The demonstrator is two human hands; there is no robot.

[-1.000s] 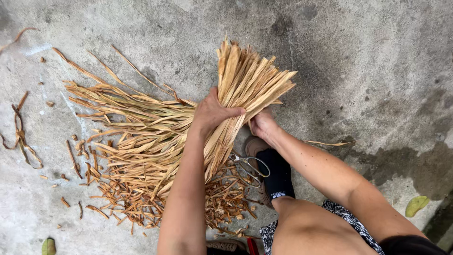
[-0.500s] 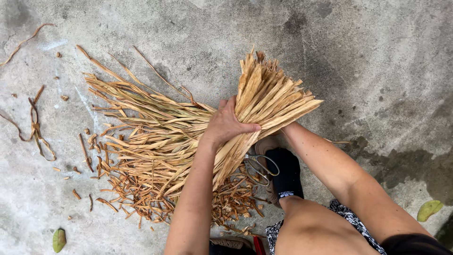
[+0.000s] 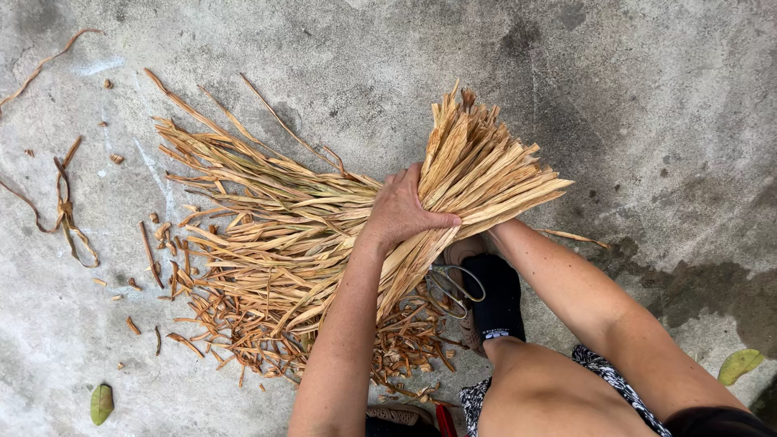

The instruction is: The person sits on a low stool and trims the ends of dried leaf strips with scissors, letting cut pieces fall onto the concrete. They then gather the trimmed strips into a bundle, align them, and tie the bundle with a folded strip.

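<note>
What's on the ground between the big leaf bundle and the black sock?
In the head view, scissors lie between the bundle and the sock.

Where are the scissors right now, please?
In the head view, the scissors lie on the ground just under the bundle, beside the black sock, right of centre.

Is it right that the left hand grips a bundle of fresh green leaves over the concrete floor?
Not quite. The head view shows the left hand gripping a bundle of dry, tan leaves, not fresh green ones. It is held over the concrete floor, as you said.
</note>
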